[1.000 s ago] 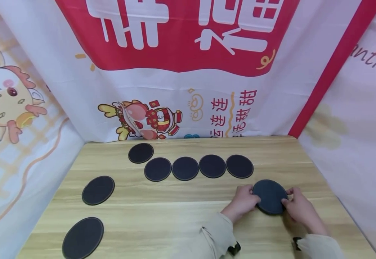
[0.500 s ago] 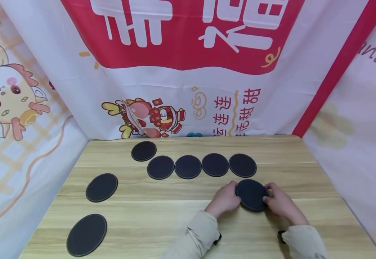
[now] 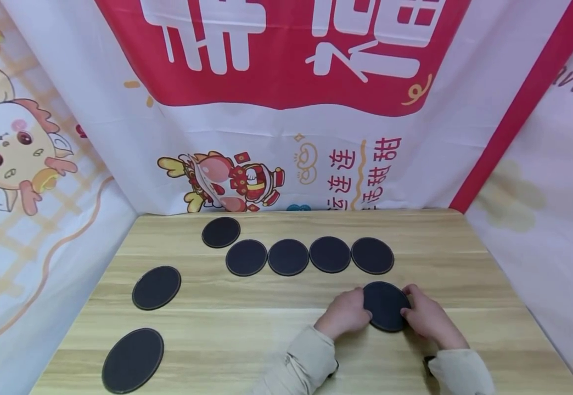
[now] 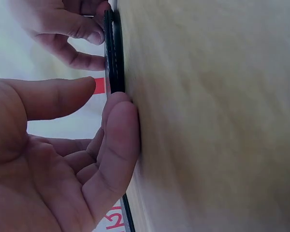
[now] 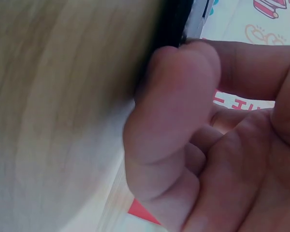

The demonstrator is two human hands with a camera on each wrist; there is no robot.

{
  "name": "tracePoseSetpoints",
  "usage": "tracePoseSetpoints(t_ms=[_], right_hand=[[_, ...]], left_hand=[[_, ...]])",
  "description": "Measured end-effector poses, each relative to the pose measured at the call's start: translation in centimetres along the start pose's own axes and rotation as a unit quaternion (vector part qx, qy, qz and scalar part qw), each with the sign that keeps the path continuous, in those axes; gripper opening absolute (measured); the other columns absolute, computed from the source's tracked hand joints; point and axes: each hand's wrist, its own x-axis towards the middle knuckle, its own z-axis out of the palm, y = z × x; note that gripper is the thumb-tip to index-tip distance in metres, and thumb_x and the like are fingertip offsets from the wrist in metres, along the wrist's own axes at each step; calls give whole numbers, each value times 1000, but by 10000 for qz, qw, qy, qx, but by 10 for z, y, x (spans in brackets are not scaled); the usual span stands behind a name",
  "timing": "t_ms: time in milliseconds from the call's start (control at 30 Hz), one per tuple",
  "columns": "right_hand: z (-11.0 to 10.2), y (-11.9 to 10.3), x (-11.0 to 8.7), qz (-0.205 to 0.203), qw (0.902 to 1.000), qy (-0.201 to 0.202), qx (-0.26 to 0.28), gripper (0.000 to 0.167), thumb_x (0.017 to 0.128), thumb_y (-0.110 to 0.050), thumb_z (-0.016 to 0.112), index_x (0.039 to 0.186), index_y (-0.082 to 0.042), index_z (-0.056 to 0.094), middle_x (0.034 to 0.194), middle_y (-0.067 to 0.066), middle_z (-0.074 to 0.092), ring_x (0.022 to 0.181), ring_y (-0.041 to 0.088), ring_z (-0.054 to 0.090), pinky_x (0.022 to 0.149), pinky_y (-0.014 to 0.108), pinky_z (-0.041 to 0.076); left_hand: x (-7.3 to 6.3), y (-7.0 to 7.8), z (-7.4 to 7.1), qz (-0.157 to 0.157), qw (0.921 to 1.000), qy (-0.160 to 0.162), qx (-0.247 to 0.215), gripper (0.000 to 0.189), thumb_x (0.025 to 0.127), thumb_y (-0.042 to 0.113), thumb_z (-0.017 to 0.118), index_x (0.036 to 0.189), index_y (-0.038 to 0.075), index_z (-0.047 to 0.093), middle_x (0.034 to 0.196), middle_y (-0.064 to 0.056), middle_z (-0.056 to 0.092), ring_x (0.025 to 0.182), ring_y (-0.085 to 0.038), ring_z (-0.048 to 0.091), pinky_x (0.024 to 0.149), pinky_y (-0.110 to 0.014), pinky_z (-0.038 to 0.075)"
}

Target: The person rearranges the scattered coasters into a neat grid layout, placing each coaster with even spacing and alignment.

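Toward the right edge of the worktop (image 3: 484, 329), right fingers (image 5: 179, 96) pinch the coaster (image 3: 387, 307) but left fingers (image 4: 121, 135) gape, so that lopsided hold might tip it.

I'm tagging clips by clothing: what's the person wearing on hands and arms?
The left hand and right hand wear no gloves. The left sleeve and right sleeve are pale beige and creased. Beside each sleeve shows a black object, too hidden to identify.

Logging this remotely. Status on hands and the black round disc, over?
Right hand pinches black round disc, right edge. Left hand touches left edge. No obstruction seen; row of four black discs just beyond.
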Motion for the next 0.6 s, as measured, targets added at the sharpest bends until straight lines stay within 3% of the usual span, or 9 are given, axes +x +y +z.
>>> tracePoseSetpoints(t_ms=[167,333,433,500,600], right_hand=[[1,-2,1,-60,9998,66,-177,41,94,-2,61,131,7,45,100,30,62,44,22,54,50,36,46],[-2,-9,1,-17,9998,-46,-176,43,97,-5,60,134,9,43,98,27,63,42,21,54,47,35,47],[-7,-19,0,-28,9998,-184,8,47,99,-9,57,140,8,40,78,19,63,39,19,51,43,33,45],[-12,-29,1,-145,9993,-279,194,48,100,-11,57,142,7,40,64,11,58,39,19,49,41,33,44],[-21,-51,7,-303,9977,-421,433,44,101,-14,58,140,4,45,56,7,50,41,19,48,42,34,46]], left_hand=[[0,-1,0,42,10000,18,1,36,89,21,71,120,1,68,108,-9,71,98,-22,66,84,-32,53],[-2,-9,-5,-75,9999,-5,-138,42,93,21,67,128,-2,64,120,-13,68,107,-25,65,90,-33,51],[-1,-20,-14,-41,9996,21,-289,46,95,21,66,134,-2,60,129,-14,65,117,-26,61,97,-35,49],[0,-29,-23,66,9985,68,-533,49,96,21,66,138,-1,58,128,-13,66,115,-24,62,98,-35,49],[4,-44,-43,301,9909,138,-1307,52,98,16,64,146,-1,50,112,-13,70,100,-24,68,90,-36,52]])
